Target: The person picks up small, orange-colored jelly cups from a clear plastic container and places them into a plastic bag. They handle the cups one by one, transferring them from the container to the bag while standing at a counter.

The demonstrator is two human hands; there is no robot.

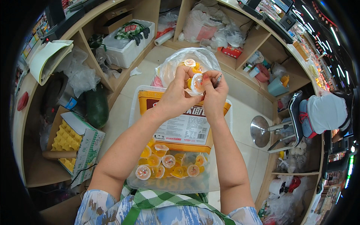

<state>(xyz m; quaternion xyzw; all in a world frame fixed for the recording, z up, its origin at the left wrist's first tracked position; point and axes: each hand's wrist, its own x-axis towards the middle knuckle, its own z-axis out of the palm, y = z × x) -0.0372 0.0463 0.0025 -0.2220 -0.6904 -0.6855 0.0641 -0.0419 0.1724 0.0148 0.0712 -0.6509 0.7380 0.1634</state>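
Note:
A small jelly cup (pixel 197 83) with orange-yellow filling and a printed white lid is held between my left hand (pixel 178 94) and my right hand (pixel 215 98). The lid faces up toward me. A slim dark pen-like tool (pixel 218 80) also sits in my right hand, its tip pointing upward. Below my forearms is a clear plastic bin (pixel 171 186) with several jelly cups (pixel 168 161) piled at its near end. An orange printed carton (pixel 180 147) lies across its far part. Just beyond my hands, an opened clear plastic bag (pixel 171 63) holds more jelly cups.
Wooden shelving (pixel 118 83) curves around, with a white foam box (pixel 123 54), a watermelon-like green gourd (pixel 97 107) and an egg-tray carton (pixel 90 149) at left. At right, a person (pixel 326 112) sits on a metal-based stool (pixel 260 130). Plastic bags (pixel 230 36) fill the back shelf.

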